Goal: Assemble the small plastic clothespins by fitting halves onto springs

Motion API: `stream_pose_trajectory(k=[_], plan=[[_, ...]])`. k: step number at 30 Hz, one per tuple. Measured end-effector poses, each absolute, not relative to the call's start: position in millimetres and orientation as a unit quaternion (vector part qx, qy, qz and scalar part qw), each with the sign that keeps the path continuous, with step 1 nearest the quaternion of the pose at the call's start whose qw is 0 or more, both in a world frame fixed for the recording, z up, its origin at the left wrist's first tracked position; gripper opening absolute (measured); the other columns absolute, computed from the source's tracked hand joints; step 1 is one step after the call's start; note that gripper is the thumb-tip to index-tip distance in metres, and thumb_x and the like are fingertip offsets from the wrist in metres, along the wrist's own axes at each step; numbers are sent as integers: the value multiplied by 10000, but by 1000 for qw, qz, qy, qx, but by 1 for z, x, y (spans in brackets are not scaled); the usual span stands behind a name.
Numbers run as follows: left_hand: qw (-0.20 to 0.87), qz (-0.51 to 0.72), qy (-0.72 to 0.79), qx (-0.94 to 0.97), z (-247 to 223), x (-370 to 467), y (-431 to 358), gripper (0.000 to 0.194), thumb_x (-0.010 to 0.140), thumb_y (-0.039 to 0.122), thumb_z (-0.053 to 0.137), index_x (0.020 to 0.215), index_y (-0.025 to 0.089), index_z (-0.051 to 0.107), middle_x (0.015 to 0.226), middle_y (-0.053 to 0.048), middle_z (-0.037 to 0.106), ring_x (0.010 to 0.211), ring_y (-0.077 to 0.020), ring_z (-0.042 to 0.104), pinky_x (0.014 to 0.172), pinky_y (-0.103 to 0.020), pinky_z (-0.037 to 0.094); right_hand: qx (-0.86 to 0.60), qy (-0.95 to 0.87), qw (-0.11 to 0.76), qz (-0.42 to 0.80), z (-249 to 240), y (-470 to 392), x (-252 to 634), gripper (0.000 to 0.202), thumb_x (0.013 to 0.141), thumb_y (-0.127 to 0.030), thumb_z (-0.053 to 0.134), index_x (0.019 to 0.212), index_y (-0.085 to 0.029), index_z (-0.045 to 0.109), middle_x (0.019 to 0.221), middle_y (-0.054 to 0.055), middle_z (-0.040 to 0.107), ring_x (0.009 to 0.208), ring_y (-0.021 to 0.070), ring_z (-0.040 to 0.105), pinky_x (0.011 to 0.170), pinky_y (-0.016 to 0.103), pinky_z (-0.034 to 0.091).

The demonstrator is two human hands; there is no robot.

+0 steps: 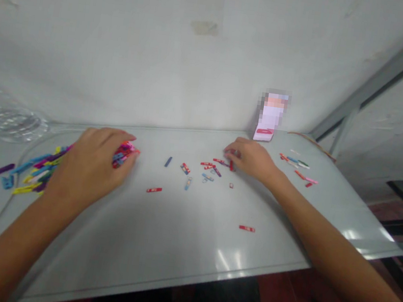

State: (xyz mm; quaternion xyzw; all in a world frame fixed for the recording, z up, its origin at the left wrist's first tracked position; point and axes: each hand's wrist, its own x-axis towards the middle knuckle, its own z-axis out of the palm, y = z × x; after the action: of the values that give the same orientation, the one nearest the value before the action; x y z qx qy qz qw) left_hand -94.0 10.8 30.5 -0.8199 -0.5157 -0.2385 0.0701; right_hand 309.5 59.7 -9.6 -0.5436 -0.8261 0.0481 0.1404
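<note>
My left hand [90, 163] is curled around a bunch of small red, pink and blue clips [123, 154], which show between the thumb and fingers. A pile of coloured plastic clothespins and pieces [41, 169] lies left of it, partly hidden behind the hand. My right hand [247, 157] rests low over the table with its fingers bent down. At its fingertips is a small red piece [231, 166]; its full shape is hidden. Between the hands lie several printed red strips [206, 164], a dark blue strip [168, 161] and light blue clip pieces [188, 183].
The grey-white table [182, 242] meets a wall behind. A phone [268, 117] leans against that wall. Several coloured pieces [298, 162] lie at the right, and a lone red strip [246, 228] is nearer the front edge. Clear crinkled plastic [9, 116] stands at the far left.
</note>
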Motion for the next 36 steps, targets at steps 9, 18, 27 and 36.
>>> stream_pose_trajectory(k=[9, 18, 27, 36], plan=[[-112, -364, -437, -815, 11, 7, 31, 184, 1000, 278, 698, 1139, 220, 803, 1099, -91, 835, 1010, -296, 769, 985, -447, 588, -535, -806, 228, 112, -8, 62, 314, 71, 989, -188, 770, 975, -169, 837, 944, 70, 820, 799, 192, 712, 763, 316, 480], [-405, -446, -393, -694, -4, 17, 0, 304, 923, 346, 892, 1187, 208, 832, 1022, -74, 857, 863, -212, 807, 817, -318, 675, -392, -720, 408, 403, 5, 23, 270, 369, 929, -523, 909, 943, -173, 795, 791, 13, 757, 676, 138, 638, 653, 277, 513], [-462, -471, -353, -663, 2, 22, -13, 118, 924, 366, 934, 952, 263, 882, 925, -52, 850, 741, -199, 778, 727, -328, 682, -285, -661, 434, 542, -1, 5, 253, 365, 871, -488, 984, 899, -182, 785, 835, 16, 751, 732, 133, 658, 661, 261, 539], [-482, -483, -377, -626, 2, 20, -11, 103, 903, 299, 901, 954, 229, 846, 877, -36, 839, 690, -175, 763, 660, -295, 676, -346, -701, 450, 431, 5, 11, 260, 397, 889, -564, 947, 943, -186, 839, 822, 33, 796, 718, 156, 704, 682, 292, 572]])
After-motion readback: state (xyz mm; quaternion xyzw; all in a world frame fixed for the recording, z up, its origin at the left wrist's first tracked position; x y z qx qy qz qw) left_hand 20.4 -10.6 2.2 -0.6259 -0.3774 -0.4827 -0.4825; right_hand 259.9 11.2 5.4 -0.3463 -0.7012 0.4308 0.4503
